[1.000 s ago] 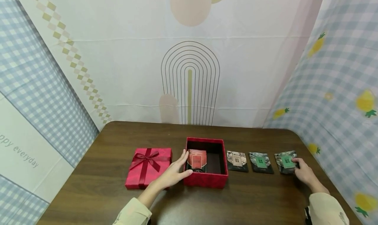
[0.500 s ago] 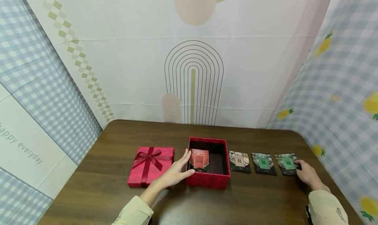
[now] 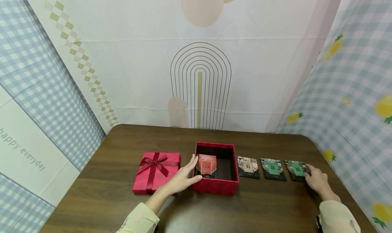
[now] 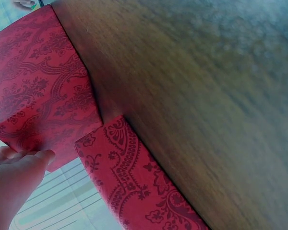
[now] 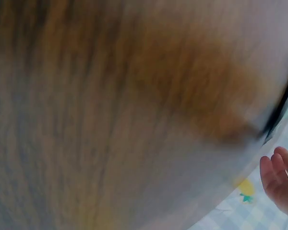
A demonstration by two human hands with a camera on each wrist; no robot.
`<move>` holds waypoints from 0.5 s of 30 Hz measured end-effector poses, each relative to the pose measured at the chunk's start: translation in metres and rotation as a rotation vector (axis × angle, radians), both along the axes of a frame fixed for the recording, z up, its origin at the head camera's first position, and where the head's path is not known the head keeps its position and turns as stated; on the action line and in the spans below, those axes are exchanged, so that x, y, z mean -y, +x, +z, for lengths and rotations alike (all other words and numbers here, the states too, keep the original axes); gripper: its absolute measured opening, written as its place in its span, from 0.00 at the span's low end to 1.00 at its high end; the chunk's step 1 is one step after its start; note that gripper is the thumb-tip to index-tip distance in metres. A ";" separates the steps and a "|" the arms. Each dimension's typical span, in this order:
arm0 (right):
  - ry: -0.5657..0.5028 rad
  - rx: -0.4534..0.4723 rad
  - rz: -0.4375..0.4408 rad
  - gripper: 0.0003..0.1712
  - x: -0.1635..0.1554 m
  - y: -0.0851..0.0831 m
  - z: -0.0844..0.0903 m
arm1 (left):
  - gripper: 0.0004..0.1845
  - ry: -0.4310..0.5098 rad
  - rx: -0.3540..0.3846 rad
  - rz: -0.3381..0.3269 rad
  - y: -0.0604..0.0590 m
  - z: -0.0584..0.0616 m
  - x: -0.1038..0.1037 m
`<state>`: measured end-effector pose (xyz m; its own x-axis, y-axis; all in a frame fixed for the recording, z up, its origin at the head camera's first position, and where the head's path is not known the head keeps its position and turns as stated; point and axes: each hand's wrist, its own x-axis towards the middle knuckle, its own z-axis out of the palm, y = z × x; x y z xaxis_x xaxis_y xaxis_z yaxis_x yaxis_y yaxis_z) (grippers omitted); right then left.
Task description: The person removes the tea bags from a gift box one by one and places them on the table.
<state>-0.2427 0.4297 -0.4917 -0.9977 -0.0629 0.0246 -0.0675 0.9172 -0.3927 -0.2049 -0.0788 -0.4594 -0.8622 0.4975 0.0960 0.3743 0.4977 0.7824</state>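
The right hand [image 3: 315, 180], fingers relaxed, touches the near right edge of the rightmost of 3 packets [image 3: 296, 170] lying flat in a row right of the open red box [image 3: 216, 187]. The left hand [image 3: 182, 179], fingers straight, steadies the box's left wall, well apart from that packet.

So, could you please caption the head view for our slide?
Left hand steadies an open red gift box; right hand touches the rightmost packet of three.

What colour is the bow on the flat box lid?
Dark red, on the patterned red gift box lid; the head view shows the satin ribbon bow best.
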 end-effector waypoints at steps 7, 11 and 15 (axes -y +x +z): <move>-0.087 -0.009 -0.027 0.32 0.020 0.004 0.007 | 0.41 0.027 -0.027 -0.015 0.000 -0.001 0.001; -0.154 -0.041 -0.006 0.33 0.035 0.005 0.012 | 0.41 0.027 -0.075 -0.032 0.002 0.000 0.001; -0.197 -0.108 0.024 0.32 0.051 0.004 0.015 | 0.41 0.024 -0.024 -0.010 0.001 0.000 0.000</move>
